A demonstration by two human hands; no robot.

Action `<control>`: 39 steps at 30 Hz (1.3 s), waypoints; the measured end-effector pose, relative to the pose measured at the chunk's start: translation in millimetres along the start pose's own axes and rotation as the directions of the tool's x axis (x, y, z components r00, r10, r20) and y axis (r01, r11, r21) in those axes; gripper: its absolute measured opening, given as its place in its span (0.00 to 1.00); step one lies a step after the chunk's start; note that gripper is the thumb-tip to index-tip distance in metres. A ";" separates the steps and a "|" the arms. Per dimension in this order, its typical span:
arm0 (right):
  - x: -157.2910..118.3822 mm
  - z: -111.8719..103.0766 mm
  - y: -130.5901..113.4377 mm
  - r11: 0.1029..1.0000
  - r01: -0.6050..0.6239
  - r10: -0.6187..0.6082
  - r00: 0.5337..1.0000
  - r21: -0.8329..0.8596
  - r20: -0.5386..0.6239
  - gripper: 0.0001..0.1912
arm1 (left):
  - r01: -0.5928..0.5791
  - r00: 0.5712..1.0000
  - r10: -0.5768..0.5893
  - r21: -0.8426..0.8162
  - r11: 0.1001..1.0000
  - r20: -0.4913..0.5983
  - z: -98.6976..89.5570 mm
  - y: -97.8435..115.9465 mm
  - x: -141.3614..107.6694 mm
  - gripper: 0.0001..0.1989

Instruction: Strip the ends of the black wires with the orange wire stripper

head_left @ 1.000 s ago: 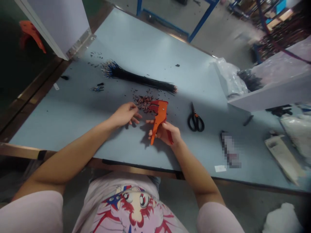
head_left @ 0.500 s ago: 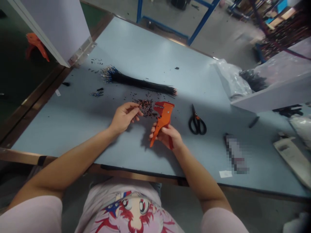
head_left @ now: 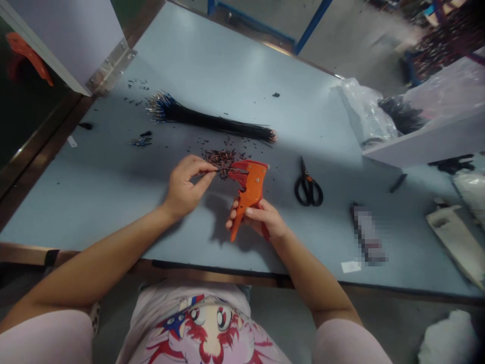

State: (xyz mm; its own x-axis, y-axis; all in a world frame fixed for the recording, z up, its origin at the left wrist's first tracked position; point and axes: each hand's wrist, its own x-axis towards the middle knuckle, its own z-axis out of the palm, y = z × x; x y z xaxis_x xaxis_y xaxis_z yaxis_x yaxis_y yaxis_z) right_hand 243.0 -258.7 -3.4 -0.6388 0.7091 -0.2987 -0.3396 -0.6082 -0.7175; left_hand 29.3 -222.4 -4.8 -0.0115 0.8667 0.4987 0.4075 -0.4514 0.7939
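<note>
My left hand pinches a thin black wire between thumb and fingertips; the wire's far end points into the jaws of an orange and red wire stripper. Wrapped round the stripper's handles is my right hand. Behind the jaws lies a pile of small dark and copper-coloured scraps. A long bundle of black wires rests beyond it, with blue and metallic ends on the left and copper-coloured ends on the right.
Black-handled scissors lie right of my hands. Farther right are a pixelated object, a white label and a white panel with plastic bags. A few short blue-tipped pieces lie at the left.
The stripper's jaws and the wire in my left hand have come together. My left hand has shifted slightly left, and the stripper has tilted and dropped a little. The camera view has shifted too.
</note>
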 end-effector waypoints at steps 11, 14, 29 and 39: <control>-4.6 5.3 0.4 0.998 -0.026 0.028 0.999 -0.055 0.023 0.17 | -0.077 0.995 0.080 -0.053 0.996 0.061 -0.1 4.5 -3.0 0.08; -6.2 6.8 0.2 0.997 -0.031 0.033 0.999 -0.076 0.017 0.17 | -0.068 0.995 0.073 -0.071 0.995 0.069 -1.0 6.0 -3.1 0.08; -7.8 6.9 0.2 0.993 -0.023 0.024 1.000 -0.119 0.007 0.15 | -0.116 0.988 0.121 -0.061 0.991 0.093 -5.5 9.2 1.3 0.04; -7.3 12.3 1.4 0.994 -0.046 0.044 0.999 -0.100 -0.027 0.17 | -0.123 0.986 0.121 0.009 0.992 0.118 -7.4 8.8 0.2 0.03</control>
State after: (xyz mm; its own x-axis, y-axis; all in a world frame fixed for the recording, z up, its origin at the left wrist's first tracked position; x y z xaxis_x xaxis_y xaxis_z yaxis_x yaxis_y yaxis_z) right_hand 238.6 -269.2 5.5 -0.6344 0.6910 -0.3465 -0.2387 -0.6015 -0.7624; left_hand 26.1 -227.8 4.9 0.1454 0.8247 0.5465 0.4141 -0.5524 0.7234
